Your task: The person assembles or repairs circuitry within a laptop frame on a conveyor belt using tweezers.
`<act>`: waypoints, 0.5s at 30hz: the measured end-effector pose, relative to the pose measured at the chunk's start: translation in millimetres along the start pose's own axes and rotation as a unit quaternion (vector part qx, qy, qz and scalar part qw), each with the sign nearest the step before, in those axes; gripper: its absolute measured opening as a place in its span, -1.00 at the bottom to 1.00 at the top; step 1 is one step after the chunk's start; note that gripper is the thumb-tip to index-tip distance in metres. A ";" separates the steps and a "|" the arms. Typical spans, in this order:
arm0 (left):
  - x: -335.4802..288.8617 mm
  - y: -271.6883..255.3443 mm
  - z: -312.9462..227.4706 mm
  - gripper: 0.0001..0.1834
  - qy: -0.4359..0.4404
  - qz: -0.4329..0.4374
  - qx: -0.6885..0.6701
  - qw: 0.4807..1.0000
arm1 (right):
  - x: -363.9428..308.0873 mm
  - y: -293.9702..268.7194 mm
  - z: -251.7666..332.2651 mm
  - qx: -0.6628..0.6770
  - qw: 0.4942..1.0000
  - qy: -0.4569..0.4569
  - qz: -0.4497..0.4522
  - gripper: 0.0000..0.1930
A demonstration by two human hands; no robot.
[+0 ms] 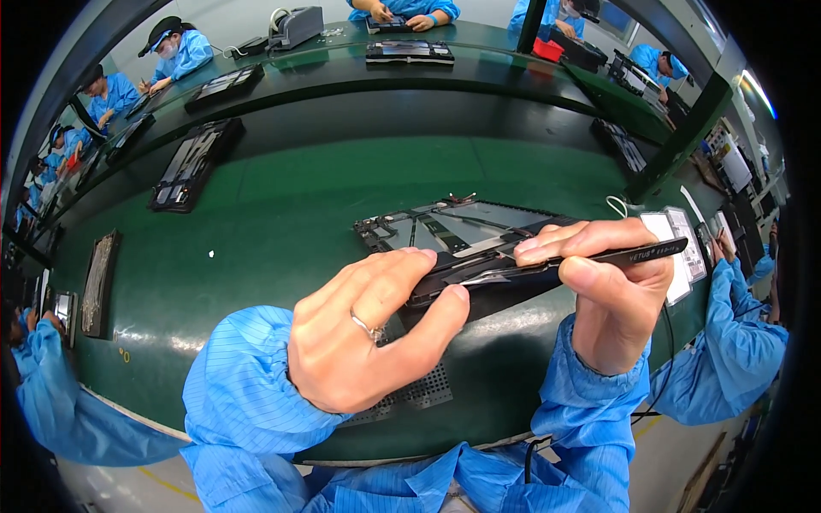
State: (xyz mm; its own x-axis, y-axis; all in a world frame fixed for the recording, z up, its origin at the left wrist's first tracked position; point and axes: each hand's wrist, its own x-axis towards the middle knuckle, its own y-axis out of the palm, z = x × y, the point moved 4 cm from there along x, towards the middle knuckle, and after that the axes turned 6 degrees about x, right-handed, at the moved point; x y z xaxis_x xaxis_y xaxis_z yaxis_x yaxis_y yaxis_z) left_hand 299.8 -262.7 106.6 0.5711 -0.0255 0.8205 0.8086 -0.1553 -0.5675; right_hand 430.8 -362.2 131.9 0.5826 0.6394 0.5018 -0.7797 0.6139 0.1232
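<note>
An opened tablet (492,218), a black frame with a grey metal plate, ribbon cables and wires inside, is tilted up in front of me. My left hand (359,329) is closed on its near left corner, the thumb below the edge and the fingers on top; a ring shows on one finger. Black tweezers (637,254) lie in my right hand (611,274), pinched between thumb and fingers. Their slim tips point left along the tablet's near edge, close to my left thumb. Fingers of the right hand also rest near that edge. A black perforated sheet (428,389) lies under my left wrist.
Another opened tablet (197,162) lies at the far left of the green bench (299,188). A dark narrow tray (101,282) stands at the left. Clear card pouches (671,252) hang beside a post (684,141) on the right. Co-workers in blue sit on both sides and opposite.
</note>
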 end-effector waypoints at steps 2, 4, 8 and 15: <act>2.1 2.3 -4.9 -0.69 0.019 -0.026 0.011 0.999 | -2.3 -2.6 2.2 -0.011 1.000 -0.006 0.001 -0.87; 4.4 4.7 -6.0 -0.72 0.036 -0.050 0.019 0.998 | -2.8 -6.8 2.9 -0.006 1.000 -0.030 0.008 -0.86; 16.9 10.3 -15.1 -0.63 0.079 -0.013 0.018 0.997 | -6.5 -21.2 5.5 -0.048 0.977 -0.199 -0.053 -0.80; 50.6 46.5 -29.9 -0.36 -0.035 0.138 -0.030 0.989 | 3.1 -41.8 7.7 -0.386 0.838 -0.375 -0.087 -0.87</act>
State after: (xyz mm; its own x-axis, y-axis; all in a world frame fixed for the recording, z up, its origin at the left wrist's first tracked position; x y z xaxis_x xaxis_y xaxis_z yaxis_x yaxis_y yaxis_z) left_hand 362.1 -300.7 123.9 0.7792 -0.0066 0.6268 0.6116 -0.2109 -0.7625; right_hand 463.4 -389.4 134.9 0.1387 0.2152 0.9667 -0.1487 0.9696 -0.1945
